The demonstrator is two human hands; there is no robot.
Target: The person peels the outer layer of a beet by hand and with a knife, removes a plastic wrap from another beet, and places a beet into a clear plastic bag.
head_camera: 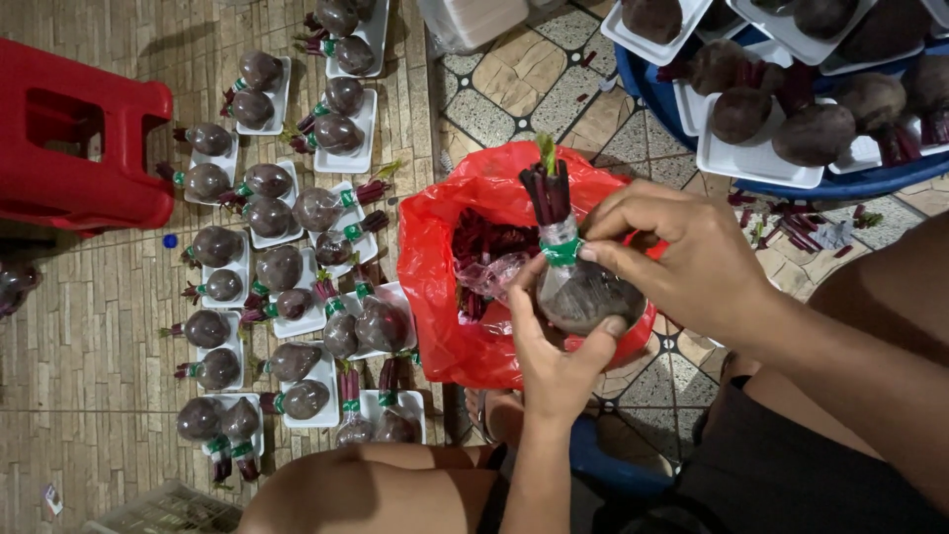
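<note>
Left hand grip cups the wrapped beet; right hand grip pinches the green tape. Judgement: keep the tape taut at the stem base, beet steady over the red bag.

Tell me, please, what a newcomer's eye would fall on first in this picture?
Probably the bright red plastic bag at centre, above which the left hand and right hand hold a plastic-wrapped beetroot with green tape round its stalks. To the left, rows of wrapped beetroots on white trays cover the tiled floor beside a red stool. At upper right, a blue tub holds unwrapped beetroots on trays.
</note>
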